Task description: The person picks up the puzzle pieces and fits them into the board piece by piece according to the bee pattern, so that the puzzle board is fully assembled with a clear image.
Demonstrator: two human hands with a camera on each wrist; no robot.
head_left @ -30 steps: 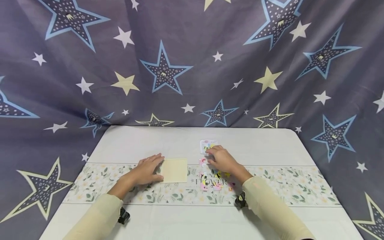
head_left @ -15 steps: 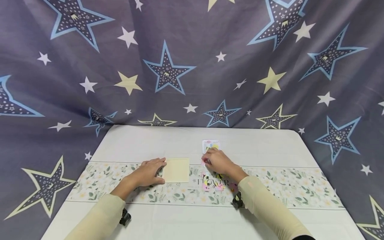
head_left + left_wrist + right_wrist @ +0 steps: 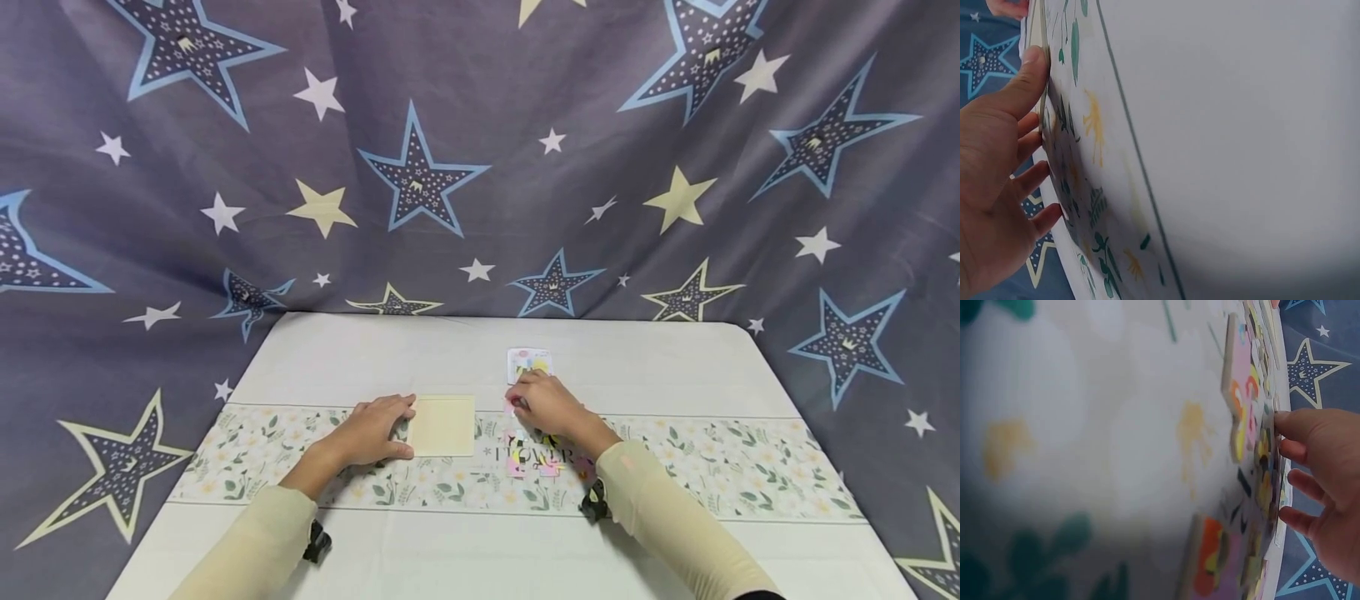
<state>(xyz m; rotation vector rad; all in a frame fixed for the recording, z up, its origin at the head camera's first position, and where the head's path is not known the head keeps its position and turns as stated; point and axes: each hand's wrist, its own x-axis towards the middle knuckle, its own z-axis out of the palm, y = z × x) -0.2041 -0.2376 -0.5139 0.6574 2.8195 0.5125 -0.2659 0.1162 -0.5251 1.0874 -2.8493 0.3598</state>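
In the head view a shallow cream puzzle tray (image 3: 442, 426) lies on the table. My left hand (image 3: 377, 431) rests along its left edge, thumb at the near corner and fingertips at the far one. The left wrist view has the thumb (image 3: 1030, 75) against the tray's edge. Farther right, my right hand (image 3: 550, 406) reaches over loose puzzle pieces and pinches a pink puzzle piece (image 3: 510, 407), which is mostly covered by the fingers. Other pieces, such as a pink and orange puzzle piece (image 3: 1239, 369), lie flat below that hand; some are hidden under it.
A small picture card (image 3: 528, 361) lies just beyond the right hand. The white table (image 3: 637, 358) bears a floral printed band (image 3: 712, 462) across its middle. Behind it hangs a star-patterned curtain (image 3: 480, 150).
My right hand has come down from the card's lower edge to the pink puzzle piece, its fingertips closing on it. The left hand stays at the tray's left edge. The head view has shifted slightly.
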